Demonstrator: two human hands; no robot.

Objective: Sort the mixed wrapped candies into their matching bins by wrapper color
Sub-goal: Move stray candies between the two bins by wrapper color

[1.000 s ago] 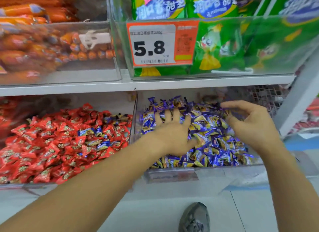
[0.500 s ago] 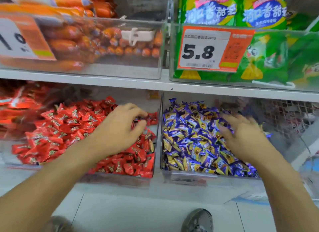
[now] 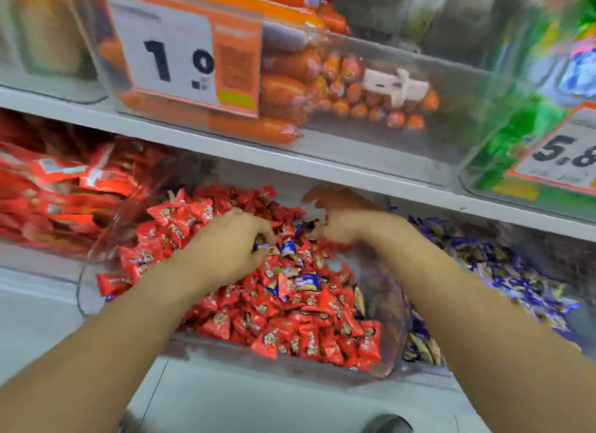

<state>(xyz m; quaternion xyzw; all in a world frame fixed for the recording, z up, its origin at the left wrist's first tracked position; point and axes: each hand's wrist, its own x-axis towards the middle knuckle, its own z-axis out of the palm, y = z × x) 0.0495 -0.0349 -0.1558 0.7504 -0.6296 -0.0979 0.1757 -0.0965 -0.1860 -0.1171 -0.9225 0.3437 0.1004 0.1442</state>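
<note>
Both hands are down in the red candy bin going after stray blue candies. Left hand has its fingers curled, pinching a blue one at the fingertips. Right hand is curled too, right next to a dark wrapper, but it's too blurry to tell if it's got it. More blue ones sit just below the left hand. I'd pinch by the wrapper tails so no reds tag along, then drop them in the blue candy bin past the right hand.
</note>
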